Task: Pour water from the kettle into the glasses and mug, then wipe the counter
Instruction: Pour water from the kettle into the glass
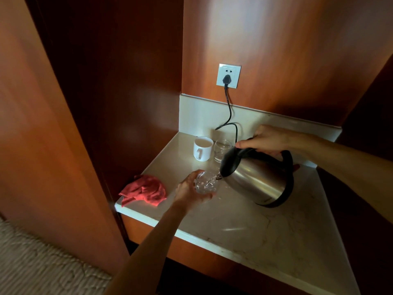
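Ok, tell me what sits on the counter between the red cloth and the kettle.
In the head view, the left hand holding a glass sits between the red cloth and the kettle, which is pouring into it.

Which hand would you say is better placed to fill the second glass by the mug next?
The right hand: it already grips the kettle, and the empty glass stands just beyond its spout.

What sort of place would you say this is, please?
Probably a hotel-room drinks nook. A pale marble-look counter sits in a dark wooden alcove, a steel electric kettle with black handle is poured out beside a white ceramic mug, and textured beige carpet covers the floor.
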Motion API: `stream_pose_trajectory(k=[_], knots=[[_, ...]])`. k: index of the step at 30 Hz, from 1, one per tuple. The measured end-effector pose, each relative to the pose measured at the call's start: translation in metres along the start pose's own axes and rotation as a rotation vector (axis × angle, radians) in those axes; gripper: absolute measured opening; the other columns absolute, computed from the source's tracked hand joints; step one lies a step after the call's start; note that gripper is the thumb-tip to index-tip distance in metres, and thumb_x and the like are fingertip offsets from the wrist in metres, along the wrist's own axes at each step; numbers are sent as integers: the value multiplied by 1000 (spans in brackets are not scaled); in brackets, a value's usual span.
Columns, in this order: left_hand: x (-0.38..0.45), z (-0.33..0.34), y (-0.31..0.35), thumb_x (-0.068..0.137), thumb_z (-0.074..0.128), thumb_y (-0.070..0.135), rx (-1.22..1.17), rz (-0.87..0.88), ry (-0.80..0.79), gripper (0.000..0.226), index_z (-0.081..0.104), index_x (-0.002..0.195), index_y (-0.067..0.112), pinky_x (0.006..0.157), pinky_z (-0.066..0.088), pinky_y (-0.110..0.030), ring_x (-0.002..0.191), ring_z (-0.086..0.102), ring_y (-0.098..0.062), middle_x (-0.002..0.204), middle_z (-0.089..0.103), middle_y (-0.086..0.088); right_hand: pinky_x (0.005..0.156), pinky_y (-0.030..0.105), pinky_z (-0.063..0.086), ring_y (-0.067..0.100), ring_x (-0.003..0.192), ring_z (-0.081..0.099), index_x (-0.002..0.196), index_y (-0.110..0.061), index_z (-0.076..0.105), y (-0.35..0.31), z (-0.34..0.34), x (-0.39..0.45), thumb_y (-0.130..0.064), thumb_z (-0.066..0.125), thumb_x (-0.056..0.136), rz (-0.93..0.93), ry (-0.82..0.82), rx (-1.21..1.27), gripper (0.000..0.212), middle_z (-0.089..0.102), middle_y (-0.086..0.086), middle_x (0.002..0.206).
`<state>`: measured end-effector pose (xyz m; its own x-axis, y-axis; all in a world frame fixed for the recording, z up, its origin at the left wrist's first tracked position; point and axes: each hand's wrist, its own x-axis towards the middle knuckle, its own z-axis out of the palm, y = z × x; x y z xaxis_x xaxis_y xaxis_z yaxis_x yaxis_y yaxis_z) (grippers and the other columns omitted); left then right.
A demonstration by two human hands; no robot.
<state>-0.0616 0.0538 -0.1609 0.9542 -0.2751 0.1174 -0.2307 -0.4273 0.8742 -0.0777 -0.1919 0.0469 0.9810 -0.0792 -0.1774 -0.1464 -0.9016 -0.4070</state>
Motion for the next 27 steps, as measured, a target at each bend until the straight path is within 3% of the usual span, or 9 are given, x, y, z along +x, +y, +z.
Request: stream_pose_trajectory(k=[5, 9, 20, 27], knots=[[-1, 0, 1, 58, 94, 36, -1, -6, 4, 81, 56, 130, 41, 96, 55, -37, 104, 68, -11, 115, 70, 16, 43, 24, 32, 18, 41, 39, 57, -18, 56, -4, -1, 0, -82, 67, 66, -9, -28, 2, 65, 45, 2, 50], [-1, -1, 2, 58, 94, 36, 7, -10, -7, 83, 56, 132, 39, 98, 54, -38, 108, 67, -14, 117, 70, 14, 41, 22, 32, 18, 38, 38, 52, -19, 55, -6, -2, 0, -81, 66, 66, -23, -30, -12, 65, 45, 2, 47], [-2, -1, 2, 53, 93, 41, 20, -3, -3, 87, 55, 131, 41, 90, 59, -35, 95, 68, -5, 111, 69, 18, 42, 22, 36, 16, 36, 42, 52, -18, 57, -8, -3, 3, -81, 66, 69, -36, -21, -41, 66, 47, 0, 44], [-1, -1, 2, 58, 92, 38, 46, 3, 11, 84, 55, 133, 38, 99, 53, -37, 107, 67, -14, 118, 70, 13, 36, 16, 35, 10, 31, 43, 50, -18, 55, -9, -4, 2, -82, 65, 67, -27, -38, -43, 67, 47, -4, 42]])
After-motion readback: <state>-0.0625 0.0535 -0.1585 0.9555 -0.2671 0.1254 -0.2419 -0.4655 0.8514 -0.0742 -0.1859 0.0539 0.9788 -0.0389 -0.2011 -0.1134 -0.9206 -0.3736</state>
